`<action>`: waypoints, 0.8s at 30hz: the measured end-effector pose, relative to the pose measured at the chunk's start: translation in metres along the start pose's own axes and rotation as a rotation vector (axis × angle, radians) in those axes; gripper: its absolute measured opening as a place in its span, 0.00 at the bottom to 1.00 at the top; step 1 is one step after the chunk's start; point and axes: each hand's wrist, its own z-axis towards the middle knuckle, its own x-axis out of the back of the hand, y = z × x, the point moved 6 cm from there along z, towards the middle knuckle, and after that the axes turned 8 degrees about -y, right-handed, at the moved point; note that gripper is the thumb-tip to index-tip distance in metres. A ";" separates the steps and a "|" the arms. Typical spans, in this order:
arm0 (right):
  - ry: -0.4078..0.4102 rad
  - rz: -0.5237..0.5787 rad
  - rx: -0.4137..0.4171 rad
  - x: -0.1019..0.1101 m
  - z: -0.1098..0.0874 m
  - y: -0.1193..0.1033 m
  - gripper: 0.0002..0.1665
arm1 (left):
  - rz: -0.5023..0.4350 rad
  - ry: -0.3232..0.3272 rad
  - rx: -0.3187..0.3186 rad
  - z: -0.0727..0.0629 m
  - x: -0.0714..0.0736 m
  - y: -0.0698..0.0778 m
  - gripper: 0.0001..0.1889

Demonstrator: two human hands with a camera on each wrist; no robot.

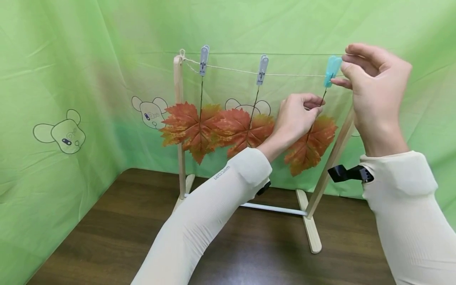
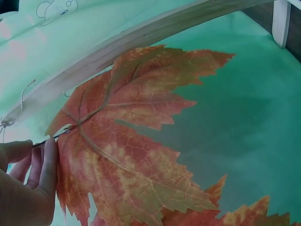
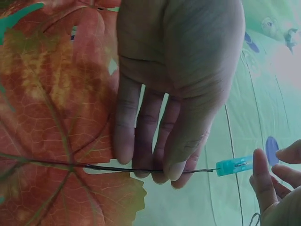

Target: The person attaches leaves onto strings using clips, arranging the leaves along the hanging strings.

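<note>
My left hand (image 1: pixel 299 114) pinches the thin dark stem (image 3: pixel 150 170) of the rightmost orange-red artificial leaf (image 1: pixel 310 144) between thumb and fingers. At the stem's top end, a teal clothespin (image 1: pixel 332 71) sits on the string (image 1: pixel 295 75). Beside that clothespin is my right hand (image 1: pixel 381 87), fingers spread apart; one fingertip (image 3: pixel 261 165) overlaps the clothespin's end in the right wrist view. Two more leaves, a left one (image 1: pixel 196 128) and a middle one (image 1: pixel 246 130), hang by their stems from grey clothespins, one at left (image 1: pixel 204 61) and one in the middle (image 1: pixel 262 70).
The string is tied to a wooden post (image 1: pixel 179 87) at left; another wooden post (image 1: pixel 333 162) leans at right. A white bar (image 1: pixel 274 208) joins the stand's wooden feet on a dark brown table (image 1: pixel 107 221). Green printed cloth (image 1: pixel 117 31) hangs close behind.
</note>
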 end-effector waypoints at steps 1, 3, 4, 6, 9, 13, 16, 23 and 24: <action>0.004 -0.007 0.012 0.000 -0.003 -0.001 0.17 | 0.000 0.001 -0.005 -0.001 0.000 0.000 0.09; 0.017 -0.025 0.040 -0.002 -0.008 -0.003 0.16 | 0.005 -0.001 -0.014 -0.003 0.001 0.000 0.10; 0.028 -0.036 0.059 -0.002 -0.011 -0.003 0.15 | 0.006 -0.001 -0.023 -0.004 0.002 -0.001 0.11; 0.050 -0.054 0.102 -0.004 -0.017 -0.006 0.15 | 0.006 -0.006 -0.043 -0.007 0.004 -0.001 0.13; 0.072 -0.087 0.158 -0.007 -0.027 -0.009 0.15 | -0.003 -0.015 -0.062 -0.012 0.008 -0.002 0.15; 0.065 -0.132 0.213 -0.011 -0.040 -0.010 0.16 | -0.026 -0.018 -0.078 -0.023 0.017 -0.005 0.17; 0.048 -0.227 0.256 -0.014 -0.050 -0.010 0.18 | -0.017 -0.029 -0.106 -0.035 0.024 -0.009 0.18; 0.006 -0.567 0.302 -0.009 -0.078 0.001 0.21 | 0.124 -0.076 -0.203 -0.070 0.041 -0.022 0.17; -0.005 -0.614 0.303 -0.007 -0.082 0.004 0.21 | 0.138 -0.075 -0.221 -0.075 0.044 -0.024 0.17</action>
